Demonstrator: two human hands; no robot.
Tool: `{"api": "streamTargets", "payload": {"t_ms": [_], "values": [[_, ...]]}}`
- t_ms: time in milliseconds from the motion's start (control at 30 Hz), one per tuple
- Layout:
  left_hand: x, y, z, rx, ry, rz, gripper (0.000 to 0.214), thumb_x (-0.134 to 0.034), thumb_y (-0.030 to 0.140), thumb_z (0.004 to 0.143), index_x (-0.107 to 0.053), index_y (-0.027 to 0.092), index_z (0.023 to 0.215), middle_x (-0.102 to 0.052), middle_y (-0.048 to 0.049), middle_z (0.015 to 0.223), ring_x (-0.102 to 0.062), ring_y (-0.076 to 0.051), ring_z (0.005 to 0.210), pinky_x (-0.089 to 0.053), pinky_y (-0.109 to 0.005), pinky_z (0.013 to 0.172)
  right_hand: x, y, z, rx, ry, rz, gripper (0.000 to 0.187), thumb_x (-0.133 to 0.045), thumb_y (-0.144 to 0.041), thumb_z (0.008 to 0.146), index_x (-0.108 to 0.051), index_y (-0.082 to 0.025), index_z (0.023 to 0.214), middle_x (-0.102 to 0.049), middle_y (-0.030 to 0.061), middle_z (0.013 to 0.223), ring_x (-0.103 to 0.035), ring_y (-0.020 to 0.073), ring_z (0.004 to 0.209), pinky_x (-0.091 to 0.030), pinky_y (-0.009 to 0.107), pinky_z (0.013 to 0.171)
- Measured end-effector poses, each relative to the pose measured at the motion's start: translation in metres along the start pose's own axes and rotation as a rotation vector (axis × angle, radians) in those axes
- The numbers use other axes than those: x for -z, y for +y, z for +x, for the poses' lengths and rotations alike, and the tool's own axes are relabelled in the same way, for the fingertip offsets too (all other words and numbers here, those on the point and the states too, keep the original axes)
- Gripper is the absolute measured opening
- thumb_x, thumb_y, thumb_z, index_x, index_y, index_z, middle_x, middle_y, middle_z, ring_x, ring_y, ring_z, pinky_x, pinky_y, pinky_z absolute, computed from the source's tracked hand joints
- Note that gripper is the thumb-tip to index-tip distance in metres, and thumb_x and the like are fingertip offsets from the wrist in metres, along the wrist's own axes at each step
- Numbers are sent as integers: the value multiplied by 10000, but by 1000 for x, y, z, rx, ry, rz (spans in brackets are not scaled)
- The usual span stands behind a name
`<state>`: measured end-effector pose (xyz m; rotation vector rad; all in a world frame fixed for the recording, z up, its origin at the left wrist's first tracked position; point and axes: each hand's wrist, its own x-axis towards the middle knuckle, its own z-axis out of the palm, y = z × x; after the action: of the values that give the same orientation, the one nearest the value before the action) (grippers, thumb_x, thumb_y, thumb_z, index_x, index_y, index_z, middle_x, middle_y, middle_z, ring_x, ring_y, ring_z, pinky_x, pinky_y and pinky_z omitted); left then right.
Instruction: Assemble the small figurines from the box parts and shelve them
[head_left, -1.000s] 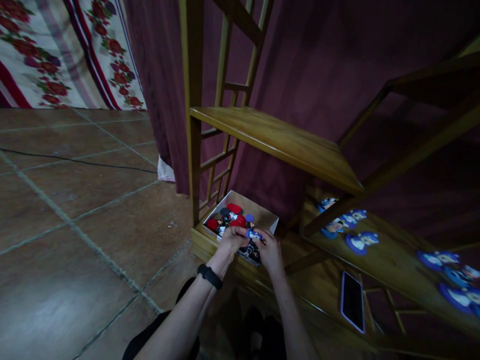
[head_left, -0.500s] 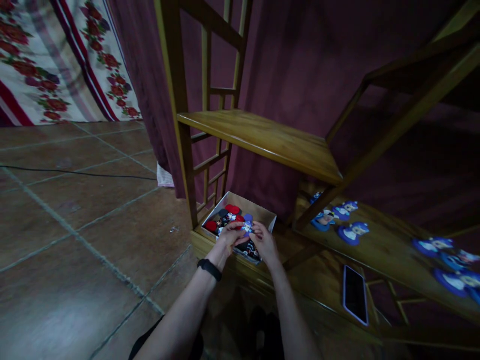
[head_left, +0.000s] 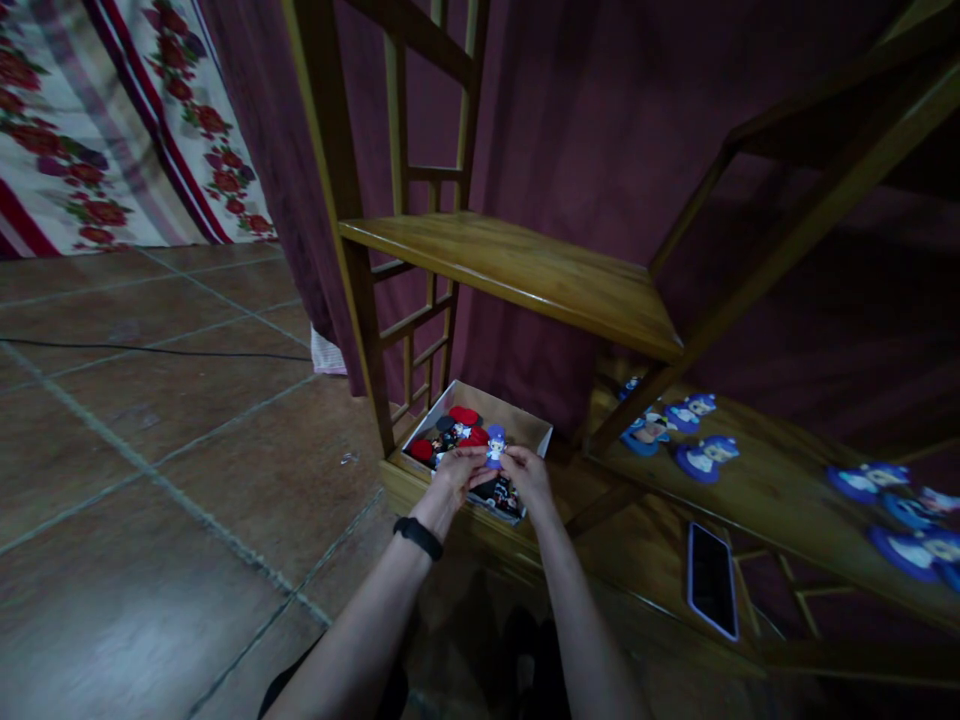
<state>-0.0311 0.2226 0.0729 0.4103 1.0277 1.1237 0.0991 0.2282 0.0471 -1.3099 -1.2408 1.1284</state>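
Note:
A small purple-haired figurine (head_left: 496,446) is held upright over an open cardboard box (head_left: 534,428). My left hand (head_left: 459,475) grips it from the left, with a dark band on that wrist. From the right, my right hand (head_left: 527,474) pinches its lower part. Red and black figurines (head_left: 463,425) lie jumbled in the box beneath and behind my hands. Part of the box's contents is hidden by my fingers.
The box stands on the low wooden shelf unit, under a wooden shelf board (head_left: 517,268). More purple-haired figurines (head_left: 707,457) stand on the ledge at the right. A phone (head_left: 712,580) lies below them. A black cable (head_left: 157,350) crosses the tiled floor.
The figurine now stands more upright between my hands, its face clearer. My right fingers have shifted slightly lower on it. The camera view has moved a little.

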Motion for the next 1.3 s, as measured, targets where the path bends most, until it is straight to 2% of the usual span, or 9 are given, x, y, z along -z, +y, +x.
{"api": "streamTargets", "payload": {"t_ms": [100,267,400,567,667,933,1100,1300], "values": [[-2,-2,-2,-30,1,9,93,-662,37,668,-629,82,743,-655,-70,627,-638,-136,552,-557,-257,582,1,-1,1,2,-4,-10,204,-579,-329,649,-657,-177,759,-668,-4,714,-604,149,648,-490,256,617],[-6,-7,-4,-96,18,9,184,-713,13,599,-606,93,725,-628,-36,596,-636,-141,548,-565,-285,617,3,-2,2,65,15,-105,181,-558,-330,661,-653,-176,655,-605,-35,577,-539,121,549,-435,216,538],[-8,-11,-4,-132,55,3,175,-652,-28,641,-574,102,729,-617,-27,604,-631,-138,555,-570,-316,641,1,-4,-1,140,83,-193,195,-544,-335,674,-660,-180,650,-606,-33,587,-521,120,561,-412,209,539],[-10,-14,-7,-169,92,-16,189,-624,-46,658,-559,104,752,-616,-32,633,-629,-136,571,-569,-328,649,-1,-5,-4,152,115,-213,205,-534,-327,684,-664,-178,629,-621,-25,600,-538,130,578,-422,220,558],[-11,-11,-8,-138,70,-24,170,-619,-37,664,-565,101,749,-626,-44,643,-635,-143,585,-566,-313,643,-1,-4,-4,134,113,-164,212,-542,-341,686,-679,-179,667,-654,-11,653,-576,147,633,-456,233,593],[-10,-3,-4,-90,35,-41,97,-628,9,680,-606,90,729,-647,-58,637,-631,-127,563,-555,-255,618,-3,-9,-4,-70,80,243,250,-595,-343,636,-674,-176,805,-701,26,814,-659,182,696,-546,327,660],[-8,-1,-1,-43,25,-46,105,-628,-7,669,-620,75,734,-660,-69,636,-635,-125,548,-547,-222,574,-4,-16,-7,-82,78,225,214,-607,-338,623,-666,-169,741,-695,10,745,-659,170,676,-549,289,637],[-9,-3,-2,-72,70,-44,101,-641,5,670,-609,77,733,-650,-59,605,-626,-124,515,-551,-234,551,-3,-15,-8,-89,68,214,198,-612,-337,634,-667,-170,725,-682,2,698,-657,159,644,-547,273,630]]}}
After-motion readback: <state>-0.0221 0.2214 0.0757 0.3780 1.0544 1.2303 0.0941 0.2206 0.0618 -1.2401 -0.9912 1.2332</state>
